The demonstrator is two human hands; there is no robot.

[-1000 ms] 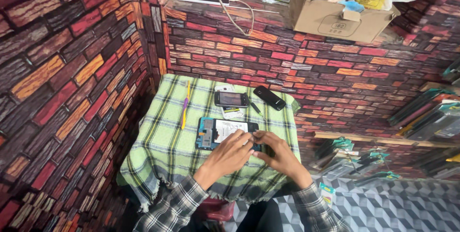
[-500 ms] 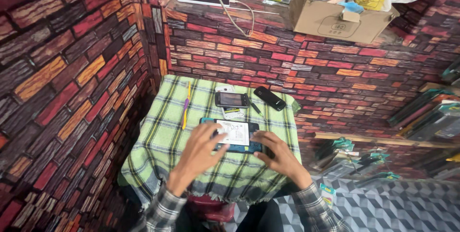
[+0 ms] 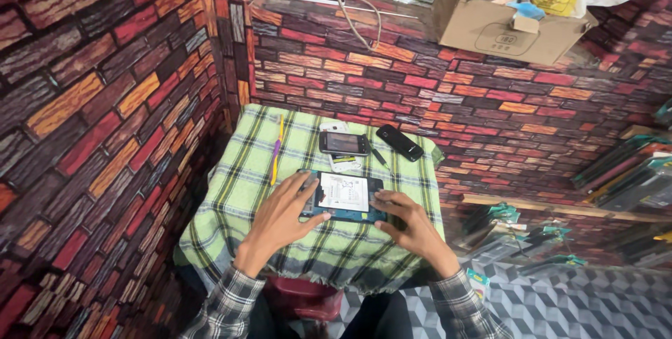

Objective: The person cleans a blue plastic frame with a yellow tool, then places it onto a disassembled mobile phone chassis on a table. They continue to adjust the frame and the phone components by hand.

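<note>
Behind my grip and to its left stand brick-patterned walls (image 3: 105, 101). The bench (image 3: 231, 199) under it wears green checked cloth; right below, grey patterned floor (image 3: 581, 304).
</note>
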